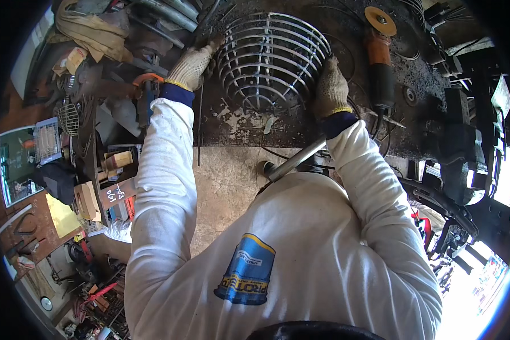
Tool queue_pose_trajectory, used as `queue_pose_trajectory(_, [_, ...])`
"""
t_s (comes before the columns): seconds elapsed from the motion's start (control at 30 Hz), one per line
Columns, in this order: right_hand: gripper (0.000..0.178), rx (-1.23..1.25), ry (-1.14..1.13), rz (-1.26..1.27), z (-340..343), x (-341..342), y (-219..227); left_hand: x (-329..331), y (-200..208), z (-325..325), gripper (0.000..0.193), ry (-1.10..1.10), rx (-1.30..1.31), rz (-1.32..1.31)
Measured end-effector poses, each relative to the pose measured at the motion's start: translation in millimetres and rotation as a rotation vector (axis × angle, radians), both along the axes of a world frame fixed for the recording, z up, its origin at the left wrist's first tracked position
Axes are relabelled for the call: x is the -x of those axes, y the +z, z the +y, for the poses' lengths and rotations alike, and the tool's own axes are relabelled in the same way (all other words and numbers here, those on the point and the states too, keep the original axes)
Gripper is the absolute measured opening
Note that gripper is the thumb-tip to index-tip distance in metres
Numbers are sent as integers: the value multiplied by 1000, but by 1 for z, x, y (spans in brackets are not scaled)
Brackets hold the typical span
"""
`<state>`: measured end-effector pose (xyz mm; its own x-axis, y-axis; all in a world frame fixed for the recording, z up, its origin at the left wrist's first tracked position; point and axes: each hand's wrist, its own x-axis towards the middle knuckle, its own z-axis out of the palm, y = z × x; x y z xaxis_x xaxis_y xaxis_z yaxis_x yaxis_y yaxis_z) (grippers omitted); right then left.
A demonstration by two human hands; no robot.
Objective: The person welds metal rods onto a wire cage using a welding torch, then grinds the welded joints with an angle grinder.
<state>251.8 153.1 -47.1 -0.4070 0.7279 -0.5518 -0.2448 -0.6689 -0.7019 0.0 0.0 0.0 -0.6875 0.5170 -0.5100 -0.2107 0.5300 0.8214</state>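
Observation:
A rounded basket of welded metal rods [264,52] rests on the dark, worn workbench [215,131]. Its curved bars are bright and cross several ribs. My left hand [190,68], in a knitted cotton glove with a yellow edge, is closed on the basket's left rim. On the right rim sits my right hand [332,90], gloved alike, its fingers wrapped round the bars and partly hidden. Right of that hand lies an angle grinder [381,73] with an orange and black body and a tan disc [380,21].
A loose disc [409,96] lies beyond the grinder. Cloth [93,31], metal pipes [167,14] and an orange-framed tool [148,78] crowd the left. A grey pipe [297,160] slants between bench and body. Cables run near my right wrist. Dark machinery [464,136] stands right.

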Motion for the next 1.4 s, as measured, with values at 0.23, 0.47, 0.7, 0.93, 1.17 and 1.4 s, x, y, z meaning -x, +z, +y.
queue_pose_trajectory(0.23, [63,-450,184,-186,4,-10,-51,10,-14,-4,56,48,-62,121])
queue_pose_trajectory(0.47, [70,-597,459,-535,7,-32,-10,16,-31,-9,72,-58,-163,223])
queue_pose_trajectory(0.7, [69,-658,493,-421,8,-52,-8,-4,17,-24,56,48,-61,187])
queue_pose_trajectory(0.93, [36,-733,245,-129,-63,-90,51,-27,123,-96,29,-213,-828,-155])
queue_pose_trajectory(1.17, [37,-1103,1019,-8,-139,-91,103,-96,149,-88,45,-494,-1201,-301])
queue_pose_trajectory(1.4, [27,-1303,1008,28,-165,-87,89,-131,144,-73,47,-276,-1045,-112])
